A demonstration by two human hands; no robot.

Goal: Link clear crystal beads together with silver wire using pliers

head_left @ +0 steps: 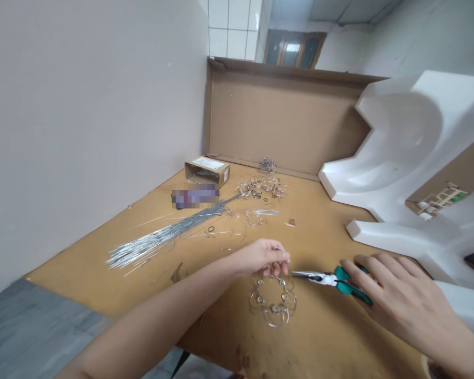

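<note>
Near the middle of the table, my left hand (269, 256) pinches the top of a wire ring (274, 301) made of looped wire with clear beads. The ring hangs below my fingers. In my right hand (406, 295) is a pair of needle-nose pliers (327, 279) with green handles and silver jaws. The jaws point left and their tips are just right of my left fingertips. Whether the tips touch the wire I cannot tell. Farther back, another beaded wire piece (255, 219) lies on the table beside short straight wires (266, 212).
A long bundle of straight wires (161, 237) lies on the left of the table (319, 326). Behind it are a blurred purple item (195, 196) and an open cardboard box (208, 171). A pile of wire pieces (263, 185) sits at the back. White foam packaging (398, 168) stands at right.
</note>
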